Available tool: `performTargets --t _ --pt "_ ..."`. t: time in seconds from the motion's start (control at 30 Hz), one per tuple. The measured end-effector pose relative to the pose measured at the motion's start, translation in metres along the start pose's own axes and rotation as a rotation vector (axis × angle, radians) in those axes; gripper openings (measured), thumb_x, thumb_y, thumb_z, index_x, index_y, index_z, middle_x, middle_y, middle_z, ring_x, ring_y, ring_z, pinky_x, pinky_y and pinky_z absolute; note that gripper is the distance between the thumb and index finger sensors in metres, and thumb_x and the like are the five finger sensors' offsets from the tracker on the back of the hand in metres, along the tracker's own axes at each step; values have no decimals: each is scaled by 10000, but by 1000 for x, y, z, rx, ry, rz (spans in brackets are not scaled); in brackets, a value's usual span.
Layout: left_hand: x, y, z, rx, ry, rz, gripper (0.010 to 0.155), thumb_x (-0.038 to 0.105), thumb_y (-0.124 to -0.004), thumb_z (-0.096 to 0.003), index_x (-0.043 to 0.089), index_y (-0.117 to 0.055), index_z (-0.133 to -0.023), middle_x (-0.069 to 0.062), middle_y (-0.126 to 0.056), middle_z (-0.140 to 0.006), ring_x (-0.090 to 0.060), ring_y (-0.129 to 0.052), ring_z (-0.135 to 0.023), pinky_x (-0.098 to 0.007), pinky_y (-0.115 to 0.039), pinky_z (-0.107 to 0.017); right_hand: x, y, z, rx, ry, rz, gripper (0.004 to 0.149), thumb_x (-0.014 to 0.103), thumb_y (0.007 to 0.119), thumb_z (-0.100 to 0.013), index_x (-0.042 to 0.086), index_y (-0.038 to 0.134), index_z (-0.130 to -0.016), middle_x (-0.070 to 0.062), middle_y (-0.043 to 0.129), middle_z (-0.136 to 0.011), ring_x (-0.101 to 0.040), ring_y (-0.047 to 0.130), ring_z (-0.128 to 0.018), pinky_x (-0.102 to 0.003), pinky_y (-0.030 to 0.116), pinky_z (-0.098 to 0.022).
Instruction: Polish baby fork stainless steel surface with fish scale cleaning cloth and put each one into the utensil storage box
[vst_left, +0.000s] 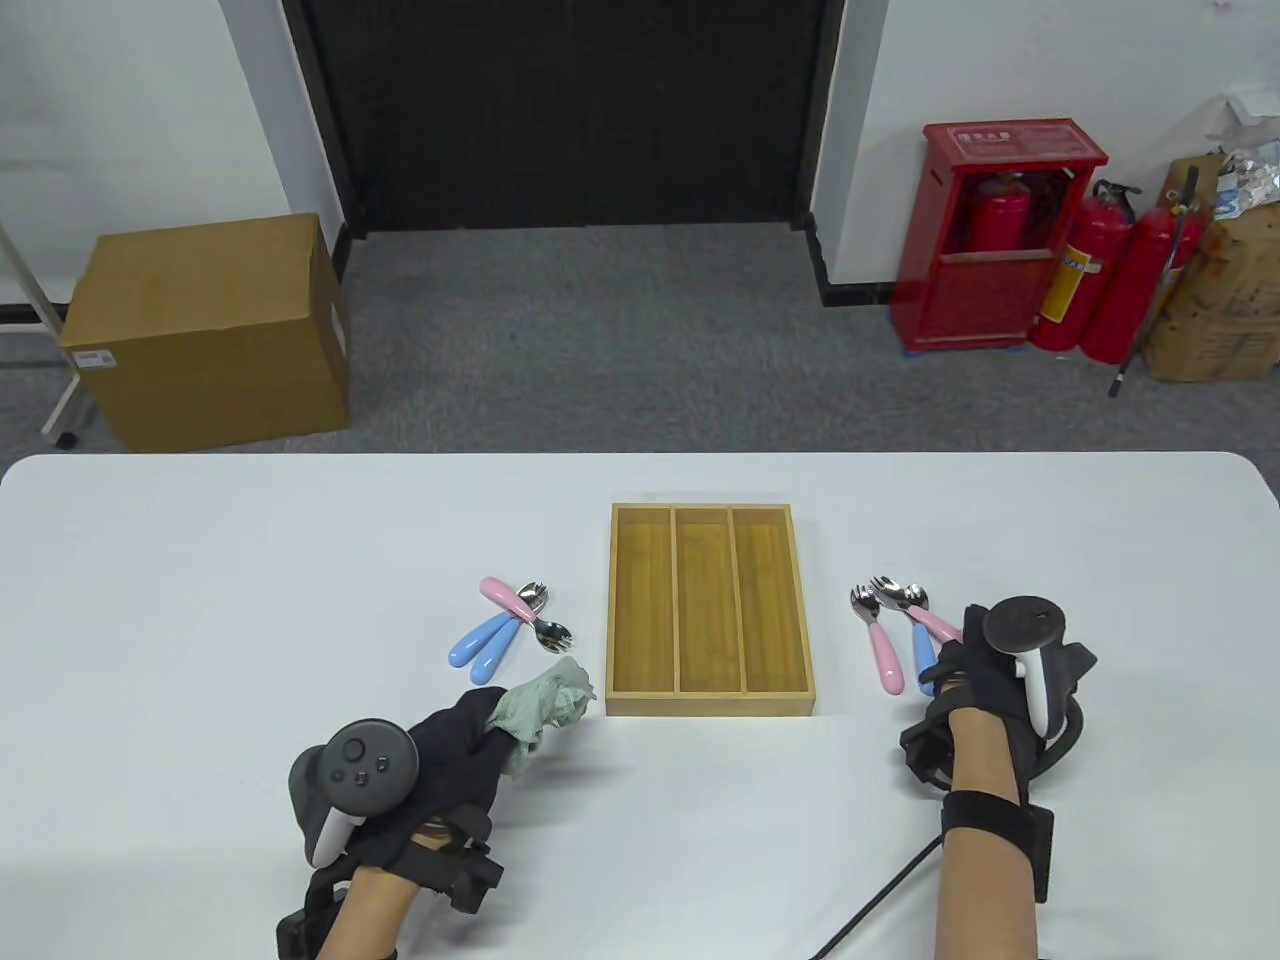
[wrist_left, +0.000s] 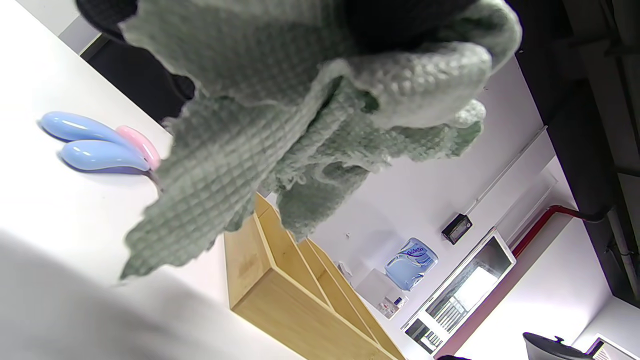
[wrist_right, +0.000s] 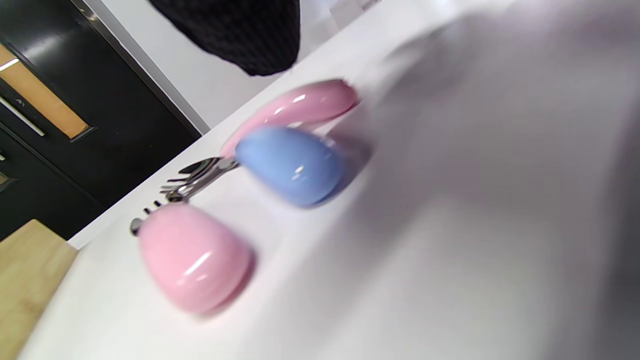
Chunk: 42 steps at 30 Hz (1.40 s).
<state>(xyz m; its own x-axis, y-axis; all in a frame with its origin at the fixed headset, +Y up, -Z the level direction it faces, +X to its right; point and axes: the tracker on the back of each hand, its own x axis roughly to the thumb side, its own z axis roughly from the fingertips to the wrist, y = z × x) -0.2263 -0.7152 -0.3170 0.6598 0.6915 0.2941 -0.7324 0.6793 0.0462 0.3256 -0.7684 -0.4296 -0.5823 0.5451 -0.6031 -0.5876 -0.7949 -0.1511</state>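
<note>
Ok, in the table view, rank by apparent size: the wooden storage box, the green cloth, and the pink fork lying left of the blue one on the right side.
1. Utensil storage box, clearly largest.
2. Fish scale cleaning cloth, bunched in the left hand, so partly hidden.
3. Pink-handled baby fork, smallest.

Office storeroom: extinguishers (vst_left: 1105, 275), cartons (vst_left: 210, 330)

A: How is the light?
B: Bright and even from overhead; soft shadows lie under both gloved hands on the white table (vst_left: 200, 600).
A: Sharpness?
B: Table view crisp; wrist views blurred, glossy pink plastic fork handle (wrist_right: 192, 257) showing glare.
</note>
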Motion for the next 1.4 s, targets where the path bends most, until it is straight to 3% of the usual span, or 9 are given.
performTargets --t 0.2,0.4,0.5,0.6,0.73,0.87,1.03,1.2,1.4 --pt "-1 -1 -1 -7 5 0 462 383 -757 -511 206 -717 -936 -90 -919 -892 -339 -971 -795 -605 -687 -626 4 11 -22 87 71 -20 591 285 794 -478 306 561 -1021 -78 115 -1135 -394 66 -1026 -655 32 -690" --pt "-7 0 -1 13 25 40 461 359 -749 -505 218 -713 -943 -64 -944 -841 -300 -997 -744 -589 -701 -622 -1 13 -35 136 116 -113 535 222 823 -467 280 630 -963 -74 133 -1141 -390 68 -1029 -651 33 -702" --pt "-14 0 -1 22 43 85 461 352 -749 -504 225 -716 -946 -54 -953 -824 -285 -1005 -726 -583 -706 -621 0 12 -38 184 105 -164 508 189 839 -452 203 649 -923 -72 119 -1137 -373 26 -1023 -637 -9 -696" --pt "-21 0 -1 40 65 179 462 347 -751 -502 227 -723 -947 -51 -960 -815 -280 -1011 -716 -582 -709 -620 1 10 -36 185 79 -197 482 191 817 -443 138 659 -895 -91 140 -1133 -389 54 -1022 -647 9 -693" --pt "-35 -1 0 30 79 466 526 332 -745 -513 269 -659 -1028 -43 -961 -825 -278 -1003 -738 -587 -698 -634 11 -2 -25 132 5 -223 490 196 777 -421 110 648 -886 -101 172 -1129 -397 94 -1026 -657 45 -693" --pt "-45 -5 0 8 100 725 537 330 -737 -526 314 -628 -1052 -20 -953 -845 -282 -991 -762 -590 -686 -644 38 -13 5 82 -245 -316 491 216 757 -402 95 644 -865 -165 245 -1104 -459 197 -996 -677 146 -677" --pt "-53 -8 0 2 117 829 529 346 -720 -538 311 -618 -1057 -12 -945 -867 -272 -990 -780 -578 -695 -644 83 -16 64 96 -572 -277 482 256 739 -394 114 654 -847 -225 400 -1066 -510 415 -942 -699 319 -642" --pt "-59 -13 1 -8 143 924 520 357 -705 -546 300 -618 -1056 -18 -923 -905 -279 -973 -817 -574 -691 -649 123 -2 145 225 -805 -383 469 261 754 -390 129 686 -836 -244 603 -991 -507 639 -851 -690 467 -618" --pt "-62 -16 3 -17 140 1050 539 367 -698 -546 288 -593 -1068 -24 -877 -973 -281 -933 -899 -568 -687 -664 154 38 227 415 -1013 -361 465 297 777 -386 146 723 -822 -216 805 -815 -436 857 -679 -652 638 -538"
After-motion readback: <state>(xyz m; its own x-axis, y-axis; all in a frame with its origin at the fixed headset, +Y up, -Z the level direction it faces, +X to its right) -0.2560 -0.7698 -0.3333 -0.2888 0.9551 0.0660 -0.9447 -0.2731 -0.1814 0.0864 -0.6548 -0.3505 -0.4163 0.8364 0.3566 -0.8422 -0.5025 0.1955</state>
